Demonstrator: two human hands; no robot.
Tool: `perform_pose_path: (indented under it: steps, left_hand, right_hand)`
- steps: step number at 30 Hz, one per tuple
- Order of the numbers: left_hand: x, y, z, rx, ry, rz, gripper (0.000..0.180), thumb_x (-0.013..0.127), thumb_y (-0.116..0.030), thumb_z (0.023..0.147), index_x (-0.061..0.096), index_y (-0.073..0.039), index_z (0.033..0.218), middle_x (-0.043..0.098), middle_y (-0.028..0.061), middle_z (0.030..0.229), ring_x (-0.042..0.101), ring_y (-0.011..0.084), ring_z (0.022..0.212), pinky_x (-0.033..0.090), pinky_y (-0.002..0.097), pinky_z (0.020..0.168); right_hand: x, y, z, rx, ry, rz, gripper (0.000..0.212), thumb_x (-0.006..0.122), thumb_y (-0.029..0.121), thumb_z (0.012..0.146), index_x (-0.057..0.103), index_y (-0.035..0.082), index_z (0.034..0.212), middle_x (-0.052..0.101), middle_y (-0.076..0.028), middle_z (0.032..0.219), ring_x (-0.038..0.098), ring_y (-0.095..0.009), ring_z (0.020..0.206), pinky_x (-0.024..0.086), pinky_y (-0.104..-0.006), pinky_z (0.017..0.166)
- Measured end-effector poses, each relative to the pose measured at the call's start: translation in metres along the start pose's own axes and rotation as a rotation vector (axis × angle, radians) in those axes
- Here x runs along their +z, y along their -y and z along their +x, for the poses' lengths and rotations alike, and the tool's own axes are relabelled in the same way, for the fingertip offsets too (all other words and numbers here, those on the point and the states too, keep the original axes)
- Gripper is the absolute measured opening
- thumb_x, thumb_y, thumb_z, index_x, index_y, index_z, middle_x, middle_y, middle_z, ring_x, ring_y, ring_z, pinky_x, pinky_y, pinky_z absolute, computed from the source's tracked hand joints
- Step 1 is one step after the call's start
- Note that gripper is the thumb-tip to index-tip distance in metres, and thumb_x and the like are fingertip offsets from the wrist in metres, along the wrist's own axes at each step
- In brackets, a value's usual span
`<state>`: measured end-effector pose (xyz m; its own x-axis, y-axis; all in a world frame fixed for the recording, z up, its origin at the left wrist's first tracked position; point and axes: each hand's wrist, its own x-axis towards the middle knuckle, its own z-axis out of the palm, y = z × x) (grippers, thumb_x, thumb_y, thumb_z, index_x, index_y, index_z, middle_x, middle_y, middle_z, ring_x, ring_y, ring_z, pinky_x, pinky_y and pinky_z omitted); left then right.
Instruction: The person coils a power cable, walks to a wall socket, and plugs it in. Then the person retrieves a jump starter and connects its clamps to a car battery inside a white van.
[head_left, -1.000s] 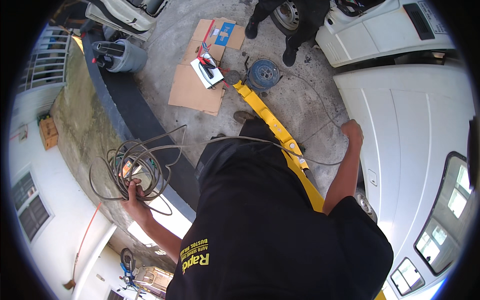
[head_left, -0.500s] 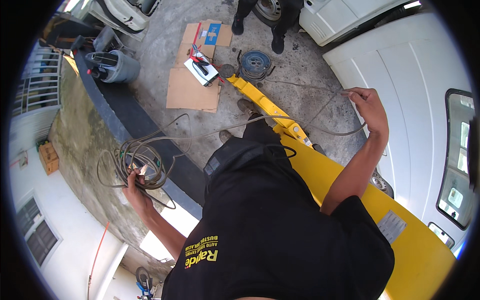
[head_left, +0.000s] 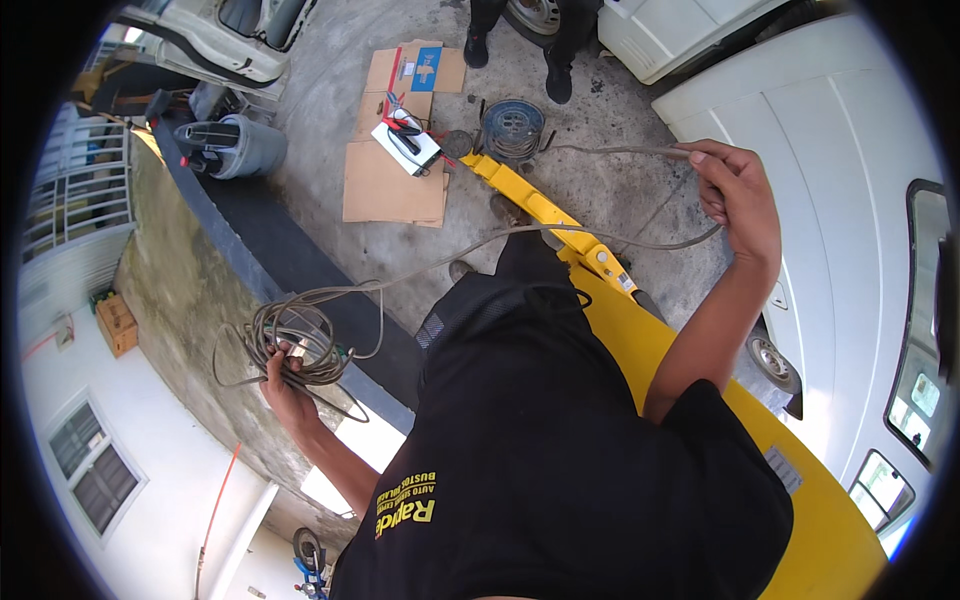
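Loose loops of a grey-brown cable [head_left: 312, 340] hang bunched in my left hand [head_left: 287, 372], whose fingers are closed around them. From that coil one strand runs across in front of me to my right hand [head_left: 738, 195]. There my fingers pinch the cable, held out at the right. Beyond the right hand the cable stretches back to a blue reel [head_left: 513, 128] on the floor, with some turns of cable still around it. A yellow jack arm [head_left: 545, 212] lies beneath the strand between my hands.
A white boxy device [head_left: 408, 150] with red and black clamps sits on flattened cardboard [head_left: 385, 190]. A grey bucket [head_left: 252, 147] stands by a dark low ledge [head_left: 300, 255] at left. A person's legs [head_left: 558, 55] are at the far side. A white van [head_left: 820, 170] fills the right.
The cable between my right hand and the reel has lifted and pulled straighter. My left hand with the coil has shifted slightly right and the loops are bunched closer.
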<state>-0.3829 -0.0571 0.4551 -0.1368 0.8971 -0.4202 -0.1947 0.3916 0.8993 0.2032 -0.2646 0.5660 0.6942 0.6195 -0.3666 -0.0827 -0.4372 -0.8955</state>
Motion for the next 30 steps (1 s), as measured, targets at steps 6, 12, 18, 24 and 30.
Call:
perform_pose_path:
  steps: [6,12,18,24,30]
  left_hand:
    - [0.081,0.02,0.046,-0.108,0.071,0.043,0.015,0.063,0.001,0.098,0.061,0.001,0.114,0.07,0.0135,0.104,0.057,0.016,0.074,0.049,0.0308,0.069]
    - [0.167,0.065,0.064,-0.24,0.114,0.111,0.015,0.068,-0.005,0.099,0.061,-0.002,0.113,0.071,0.0132,0.1,0.059,0.0157,0.074,0.048,0.0297,0.069]
    - [0.289,0.147,0.098,-0.507,0.42,0.319,0.032,0.077,-0.03,0.102,0.064,-0.004,0.115,0.078,0.0128,0.102,0.059,0.0113,0.073,0.05,0.0285,0.067]
    - [0.329,0.205,0.132,-0.605,0.47,0.266,0.028,0.082,-0.021,0.098,0.062,-0.005,0.108,0.069,0.0028,0.085,0.058,0.0078,0.069,0.047,0.0246,0.061]
    - [0.267,0.205,0.15,-0.709,0.472,0.317,0.029,0.088,-0.018,0.091,0.061,-0.009,0.095,0.058,-0.0048,0.079,0.053,0.0057,0.068,0.042,0.0238,0.06]
  right_hand:
    - [-0.046,-0.115,0.126,0.202,-0.118,-0.289,0.026,0.058,0.016,0.102,0.071,-0.005,0.11,0.051,0.002,0.065,0.044,-0.008,0.048,0.035,-0.0253,0.049]
    - [0.018,-0.063,0.156,0.501,0.418,0.626,0.027,0.055,0.017,0.107,0.061,-0.004,0.124,0.038,0.004,0.065,0.04,-0.008,0.051,0.035,-0.0247,0.05]
    - [0.209,-0.111,0.164,0.53,0.848,0.256,0.021,0.06,0.019,0.106,0.064,-0.002,0.108,0.068,-0.012,0.094,0.073,-0.026,0.09,0.06,-0.0374,0.081]
    - [0.29,-0.145,0.185,-0.054,1.132,-0.523,0.033,0.061,0.026,0.107,0.068,-0.006,0.101,0.072,-0.015,0.097,0.072,-0.018,0.09,0.055,-0.0349,0.076]
    - [0.303,-0.25,0.371,0.112,0.343,-0.698,0.042,0.061,0.034,0.102,0.073,-0.005,0.115,0.077,-0.022,0.109,0.075,-0.036,0.103,0.057,-0.0435,0.091]
